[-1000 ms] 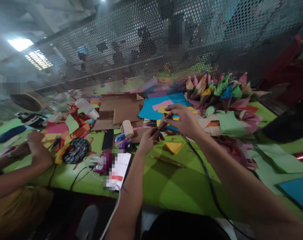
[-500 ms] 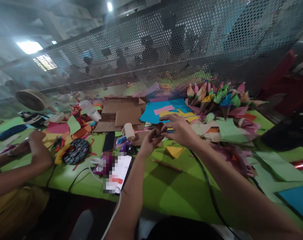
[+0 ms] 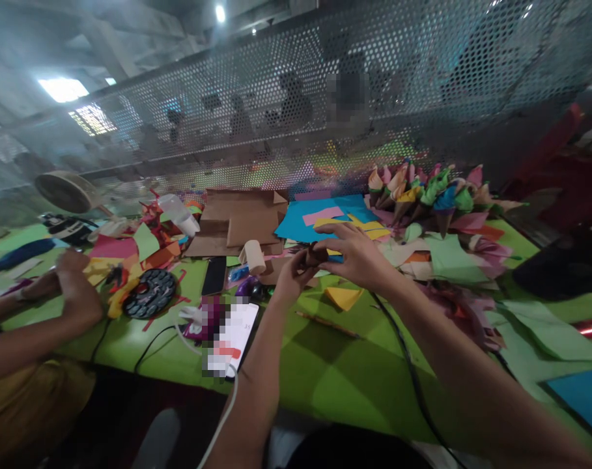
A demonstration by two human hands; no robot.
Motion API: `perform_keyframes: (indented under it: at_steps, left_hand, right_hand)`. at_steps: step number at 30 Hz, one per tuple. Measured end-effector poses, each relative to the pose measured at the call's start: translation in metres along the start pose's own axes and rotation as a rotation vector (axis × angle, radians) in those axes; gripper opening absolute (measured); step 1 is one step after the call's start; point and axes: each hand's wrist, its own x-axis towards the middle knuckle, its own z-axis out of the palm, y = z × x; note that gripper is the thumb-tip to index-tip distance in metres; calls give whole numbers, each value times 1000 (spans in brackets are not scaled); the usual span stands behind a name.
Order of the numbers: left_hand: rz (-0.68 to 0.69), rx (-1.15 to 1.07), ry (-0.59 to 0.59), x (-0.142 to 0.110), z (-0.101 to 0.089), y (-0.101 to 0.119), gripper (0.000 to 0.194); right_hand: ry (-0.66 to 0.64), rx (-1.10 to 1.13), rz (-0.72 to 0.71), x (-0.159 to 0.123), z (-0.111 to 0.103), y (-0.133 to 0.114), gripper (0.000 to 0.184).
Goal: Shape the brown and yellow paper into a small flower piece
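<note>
Between my two hands, above the green table, is a small piece of brown paper (image 3: pixel 317 255), curled and partly covered by my fingers. My left hand (image 3: pixel 294 279) pinches it from the left. From the right and above, the thumb and fingers of my right hand (image 3: pixel 352 255) grip it too. Below the hands, a folded yellow paper (image 3: pixel 343 298) and a thin pencil-like stick (image 3: pixel 327 324) lie on the table. Behind them are blue sheets (image 3: pixel 296 218) with pink and yellow pieces, and brown paper sheets (image 3: pixel 254 228). Several paper ice cream cones (image 3: pixel 439 195) are clustered at the back right.
A phone with a lit screen (image 3: pixel 237 339) and white cable lies beside my left forearm. A black cable (image 3: pixel 408 352) runs under my right forearm. Another person's arms (image 3: pixel 75 299) rest at the left. A perforated metal screen (image 3: pixel 256 111) borders the table's back.
The brown paper has turned slightly between my fingers, and more of it shows. Both hands stay in nearly the same place; the whole view has shifted a little.
</note>
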Motion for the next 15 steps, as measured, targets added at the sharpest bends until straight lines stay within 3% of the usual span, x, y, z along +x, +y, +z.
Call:
perform_keyframes:
  at_steps: [9, 15]
  left_hand:
    - [-2, 54, 43, 0, 0, 4, 49]
    - [-32, -111, 29, 3, 0, -1, 59]
  right_hand:
    - [-81, -75, -19, -1, 7, 0, 23]
    - [-59, -57, -4, -1, 1, 1, 34]
